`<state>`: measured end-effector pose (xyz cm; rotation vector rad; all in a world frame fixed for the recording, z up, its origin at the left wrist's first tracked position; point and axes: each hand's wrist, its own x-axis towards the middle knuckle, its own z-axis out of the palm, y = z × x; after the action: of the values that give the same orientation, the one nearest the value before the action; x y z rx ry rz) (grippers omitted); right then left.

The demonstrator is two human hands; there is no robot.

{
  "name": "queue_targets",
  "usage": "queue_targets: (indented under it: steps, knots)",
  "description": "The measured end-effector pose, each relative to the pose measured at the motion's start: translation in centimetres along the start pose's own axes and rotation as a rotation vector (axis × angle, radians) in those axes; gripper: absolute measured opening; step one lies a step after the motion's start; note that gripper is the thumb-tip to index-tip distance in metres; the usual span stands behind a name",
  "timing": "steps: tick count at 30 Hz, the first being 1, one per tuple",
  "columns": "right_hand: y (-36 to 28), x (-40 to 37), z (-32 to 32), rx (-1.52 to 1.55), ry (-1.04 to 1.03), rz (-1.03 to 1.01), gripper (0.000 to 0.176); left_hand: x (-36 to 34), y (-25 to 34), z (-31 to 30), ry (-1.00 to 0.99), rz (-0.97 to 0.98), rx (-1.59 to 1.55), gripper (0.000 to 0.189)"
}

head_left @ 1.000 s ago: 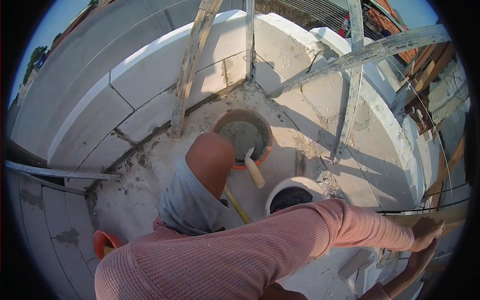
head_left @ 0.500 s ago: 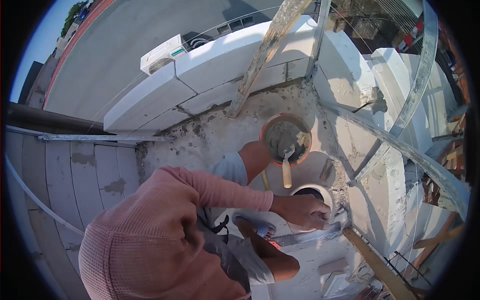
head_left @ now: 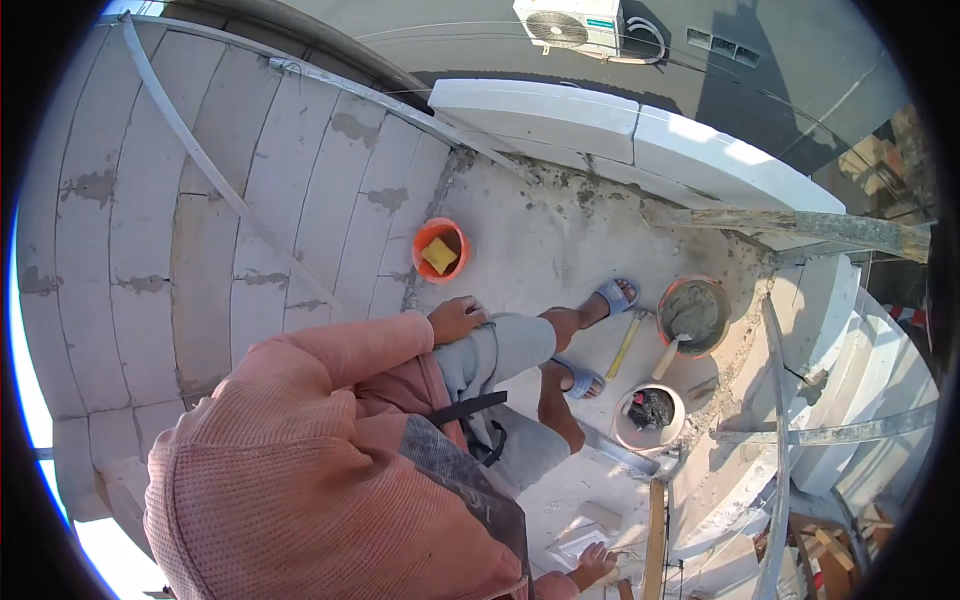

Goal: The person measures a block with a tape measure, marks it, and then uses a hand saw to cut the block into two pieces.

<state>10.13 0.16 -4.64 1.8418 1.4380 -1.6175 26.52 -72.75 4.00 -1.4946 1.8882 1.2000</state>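
Left hand [head_left: 455, 318]: laid flat on the thigh of the grey shorts [head_left: 500, 350], fingers loosely together, holding nothing. The small round orange plastic bucket [head_left: 428, 268] with a yellow sponge [head_left: 438, 255] stands near its outer side, apart and upright, well away from the other hand.

Right hand [head_left: 590, 565]: low at the frame edge, just beside a long wooden plank [head_left: 655, 540]. Cannot tell whether it grips anything.
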Motion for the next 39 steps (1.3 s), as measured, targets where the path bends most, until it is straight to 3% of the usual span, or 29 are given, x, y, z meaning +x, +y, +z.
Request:
queue_targets:
  steps: [1, 3, 5, 6, 10, 15, 18, 19, 26, 34, 36, 38, 39]
  knots:
    - [0.9, -6.7, 6.4, -0.105, 0.164, 0.01, 0.062, -0.6, -2.4, 0.0, 0.041, -0.058, -0.097, 0.044]
    - [2.2, -9.4, 9.0, -0.382, -0.033, 0.009, 0.057, -2.8, -5.9, 0.2, 0.099, -0.189, -0.285, 0.044]
    - [2.8, -12.3, 12.1, -0.548, -0.259, 0.029, 0.055, -5.3, -5.7, 0.5, 0.169, -0.29, -0.518, 0.044]
    - [3.2, -18.2, 16.0, -0.698, -0.3, -0.035, 0.055, -5.5, -5.5, 0.3, 0.204, -0.328, -0.633, 0.044]
    - [3.7, -27.9, 23.4, -1.018, -0.595, -0.193, 0.056, -5.1, -7.4, -0.3, 0.353, -0.252, -0.553, 0.043]
    - [5.5, -33.6, 30.7, -1.151, -0.519, -0.282, 0.057, -2.8, -12.7, -3.7, 0.456, -0.324, -0.57, 0.043]
    - [8.3, -37.0, 35.8, -1.203, -0.545, -0.294, 0.054, -2.6, -12.6, -11.2, 0.388, -0.653, -1.189, 0.037]
    - [9.9, -38.7, 38.2, -1.182, -0.53, -0.303, 0.045, -2.4, -13.3, -13.3, 0.392, -0.666, -1.228, 0.036]
    - [20.1, -53.2, 54.9, -1.332, -0.845, -0.507, 0.037, 1.9, -15.6, -27.0, 0.532, -0.6, -1.552, 0.031]
    - [27.0, -65.8, 73.8, -1.516, -1.211, -0.974, 0.029, 12.6, -14.9, -37.3, 0.649, -0.38, -1.859, 0.033]
    - [30.9, -67.7, 79.5, -1.553, -1.371, -1.041, 0.025, 15.4, -14.5, -39.9, 0.68, -0.303, -1.894, 0.033]
    - [36.8, -69.6, 84.4, -1.467, -1.716, -1.195, 0.021, 18.2, -14.9, -41.0, 0.698, -0.272, -1.926, 0.033]
    - [40.2, -70.6, 86.3, -1.481, -1.815, -1.11, 0.022, 19.8, -15.3, -41.8, 0.712, -0.242, -1.939, 0.033]
